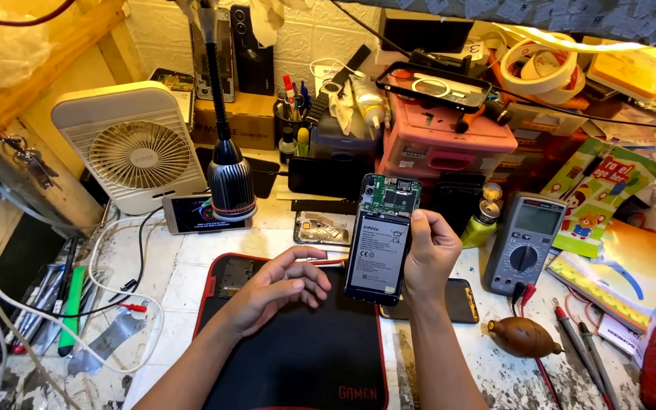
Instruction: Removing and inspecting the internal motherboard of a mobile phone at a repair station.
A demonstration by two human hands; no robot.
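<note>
Holding an opened smartphone (380, 241) upright, the right hand (428, 254) has its grip closed around the phone's right edge, thumb on the near side and fingers behind. The phone sits just right of centre, its back cover off, so a black battery and a green circuit board at its top end show. At nine o'clock from the phone, the left hand (279, 287) hovers palm-down with its grip released, fingers loosely curled, holding nothing and apart from the phone. Under both hands lies a black mat with a red border (298, 357) on the white tiled worktop (168, 281). At three o'clock from the phone stands a grey multimeter (524, 241), and at five o'clock lies a brown rubber blower bulb (521, 337). At ten o'clock, a white desk fan (128, 148) stands near a black gooseneck lamp (229, 178), with a second phone (199, 213) lying screen-up at the lamp's base. At twelve o'clock, a pink drawer box (442, 144) sits behind the held phone.
</note>
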